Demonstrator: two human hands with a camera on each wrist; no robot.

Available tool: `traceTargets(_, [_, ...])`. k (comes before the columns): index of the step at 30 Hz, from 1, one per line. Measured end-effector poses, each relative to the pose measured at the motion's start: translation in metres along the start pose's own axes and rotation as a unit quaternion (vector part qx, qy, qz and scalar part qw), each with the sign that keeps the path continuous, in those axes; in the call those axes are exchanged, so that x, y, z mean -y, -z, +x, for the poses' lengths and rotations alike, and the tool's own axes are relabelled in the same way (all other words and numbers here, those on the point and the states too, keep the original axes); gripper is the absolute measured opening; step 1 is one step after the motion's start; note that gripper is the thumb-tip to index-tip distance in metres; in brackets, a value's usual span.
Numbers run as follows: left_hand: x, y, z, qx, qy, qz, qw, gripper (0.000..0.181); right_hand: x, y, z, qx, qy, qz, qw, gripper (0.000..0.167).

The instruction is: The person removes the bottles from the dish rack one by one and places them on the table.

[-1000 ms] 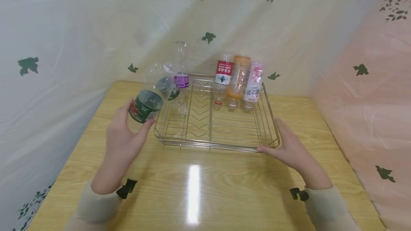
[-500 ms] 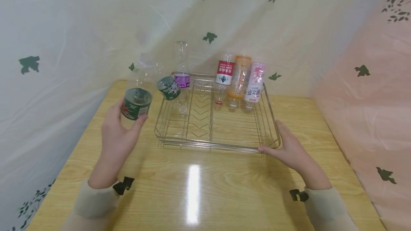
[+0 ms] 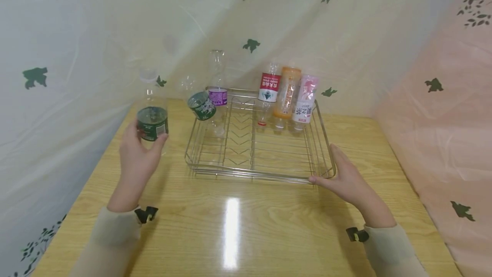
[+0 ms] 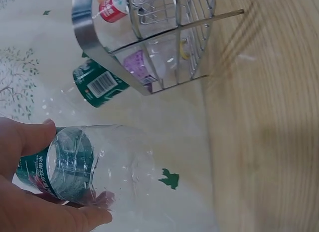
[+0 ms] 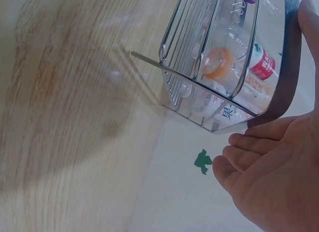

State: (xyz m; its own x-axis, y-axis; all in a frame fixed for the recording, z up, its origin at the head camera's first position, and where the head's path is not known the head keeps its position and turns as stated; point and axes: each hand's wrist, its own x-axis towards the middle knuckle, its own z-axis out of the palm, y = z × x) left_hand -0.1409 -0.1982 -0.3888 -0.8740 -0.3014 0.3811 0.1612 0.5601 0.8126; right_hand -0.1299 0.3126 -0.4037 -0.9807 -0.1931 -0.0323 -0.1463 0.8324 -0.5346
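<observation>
My left hand (image 3: 139, 153) grips a clear plastic bottle (image 3: 153, 119) with a green label, held roughly upright to the left of the wire rack (image 3: 251, 168). In the left wrist view, thumb and fingers wrap the bottle's label (image 4: 75, 162). My right hand (image 3: 347, 178) holds the rack's near right corner, thumb along the front rim and fingers by the right side. Inside the rack's left part lies a bottle with a purple label (image 3: 218, 96). Another green-labelled bottle (image 3: 202, 106) is at the rack's left rim, tilted.
On the rack's right part lie a red-and-white-labelled bottle (image 3: 269, 86), an orange bottle (image 3: 287, 93) and a pink-and-white bottle (image 3: 304, 99), side by side. The rack stands on a wooden table (image 3: 269, 225). A leaf-patterned sheet (image 3: 127, 33) hangs behind and at both sides.
My left hand has moved left, carrying the green-labelled bottle away from the rack and turning it more upright. The other green-labelled bottle is now in plainer view. My right hand has stayed at the corner.
</observation>
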Motion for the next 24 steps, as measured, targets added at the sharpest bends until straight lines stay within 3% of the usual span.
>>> traceTargets(18, [0.040,-0.012,0.020,0.034,0.075,0.004,0.9966,0.074,-0.001,-0.003,0.000,0.001,0.007,0.004,1.0000,0.126])
traceTargets(24, [0.046,-0.013,0.022,0.052,0.097,-0.003,0.9939,0.080,-0.002,-0.003,-0.001,0.001,0.008,0.001,1.0000,0.125])
